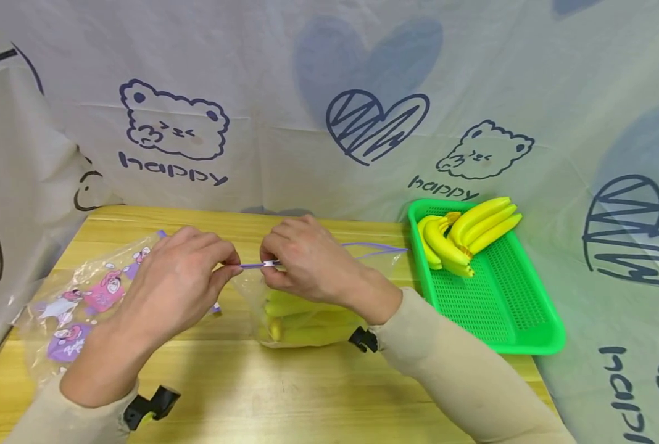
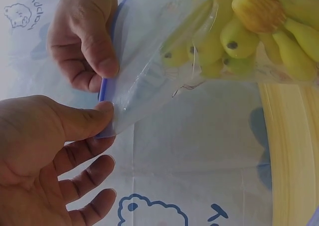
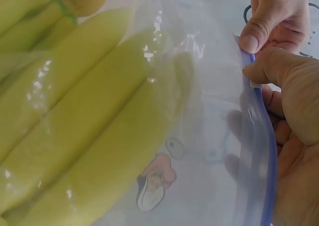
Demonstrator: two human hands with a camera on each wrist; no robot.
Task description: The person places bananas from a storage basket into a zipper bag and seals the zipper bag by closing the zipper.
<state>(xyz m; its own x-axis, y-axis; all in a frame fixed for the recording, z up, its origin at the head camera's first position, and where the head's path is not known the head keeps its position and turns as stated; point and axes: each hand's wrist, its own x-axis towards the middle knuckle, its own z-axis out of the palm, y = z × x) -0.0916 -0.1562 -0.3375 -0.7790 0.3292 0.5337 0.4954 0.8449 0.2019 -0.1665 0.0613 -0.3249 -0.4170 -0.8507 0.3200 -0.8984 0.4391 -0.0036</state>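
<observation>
A clear zip bag (image 1: 252, 302) with a purple zip edge holds yellow bananas (image 1: 313, 317). My left hand (image 1: 179, 283) pinches the left corner of that edge between thumb and forefinger; its other fingers (image 2: 89, 178) are spread in the left wrist view. Close beside it, my right hand (image 1: 313, 265) pinches the small white slider (image 1: 270, 263) on the zip. To the right of the slider, the purple edge (image 1: 376, 246) bows apart. In the right wrist view the bananas (image 3: 84, 121) lie inside the bag, below the hands.
A second clear bag (image 1: 102, 290) with pink and purple cartoon prints lies flat at the left, partly under my left arm. At the right stands a green basket (image 1: 496, 308) with more bananas (image 1: 468, 234) at its far end. A printed cloth (image 1: 274, 123) hangs behind the wooden table (image 1: 285, 394).
</observation>
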